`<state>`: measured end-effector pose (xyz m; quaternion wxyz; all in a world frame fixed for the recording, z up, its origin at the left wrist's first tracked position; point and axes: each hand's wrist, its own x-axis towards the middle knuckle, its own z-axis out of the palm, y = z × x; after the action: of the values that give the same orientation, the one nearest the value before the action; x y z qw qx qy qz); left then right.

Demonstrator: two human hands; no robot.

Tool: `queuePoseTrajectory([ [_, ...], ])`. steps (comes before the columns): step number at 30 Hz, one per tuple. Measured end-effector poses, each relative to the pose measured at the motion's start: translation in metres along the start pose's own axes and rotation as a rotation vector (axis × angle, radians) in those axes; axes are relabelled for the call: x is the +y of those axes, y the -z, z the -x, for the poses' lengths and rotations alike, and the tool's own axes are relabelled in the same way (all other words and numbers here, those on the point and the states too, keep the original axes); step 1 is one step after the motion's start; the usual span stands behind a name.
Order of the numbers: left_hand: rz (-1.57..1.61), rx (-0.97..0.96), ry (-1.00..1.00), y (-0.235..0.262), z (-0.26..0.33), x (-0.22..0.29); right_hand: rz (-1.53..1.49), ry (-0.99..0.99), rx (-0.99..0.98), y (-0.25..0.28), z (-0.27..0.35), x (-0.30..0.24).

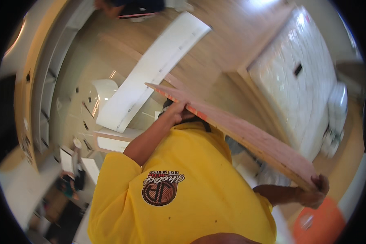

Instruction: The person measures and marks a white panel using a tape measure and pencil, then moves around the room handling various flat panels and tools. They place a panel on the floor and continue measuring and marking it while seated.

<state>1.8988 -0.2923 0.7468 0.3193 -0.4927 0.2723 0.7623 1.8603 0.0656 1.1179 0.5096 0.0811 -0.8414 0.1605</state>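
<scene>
A long pinkish wooden board (248,134) with a paler edge slants across in front of my yellow shirt. Its narrow far tip points away to the left, and its broader near end is at my right. My left hand (179,112) is closed on the board's edge toward the far end, some fingers hidden beneath it. At the near end, my right hand (316,192) wraps round the board's corner. Beyond my left hand, a long white panel (154,73) lies on the floor.
A plastic-wrapped mattress (301,81) on a wooden bed base stands to the right. Tall shelving (42,85) lines the left. Another person (140,9) is at the top edge. White drawer-like pieces (113,142) and small dark items lie at left. Something orange (319,223) sits at lower right.
</scene>
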Motion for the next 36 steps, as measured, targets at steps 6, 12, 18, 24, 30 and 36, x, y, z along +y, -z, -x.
queuePoseTrajectory([
  [6,-0.379,0.065,0.071,-0.025,-0.021,-0.031,0.222,-0.271,-0.087,0.090,0.061,0.019],
  [12,-0.637,0.041,0.154,-0.056,-0.045,-0.054,0.512,-0.378,-0.145,0.137,0.090,0.014],
  [18,-0.885,-0.008,0.216,-0.077,-0.076,-0.064,0.735,-0.706,-0.124,0.154,0.099,-0.009],
  [24,-1.232,-0.057,0.089,-0.112,-0.093,-0.061,0.971,-0.819,-0.271,0.153,0.095,-0.012],
  [30,-1.070,-0.154,-0.076,-0.080,-0.112,-0.073,1.049,-0.855,-0.328,0.144,0.087,-0.009],
  [36,-0.807,0.094,-0.102,0.047,-0.144,-0.087,1.074,-0.677,-0.531,0.109,0.067,-0.011],
])
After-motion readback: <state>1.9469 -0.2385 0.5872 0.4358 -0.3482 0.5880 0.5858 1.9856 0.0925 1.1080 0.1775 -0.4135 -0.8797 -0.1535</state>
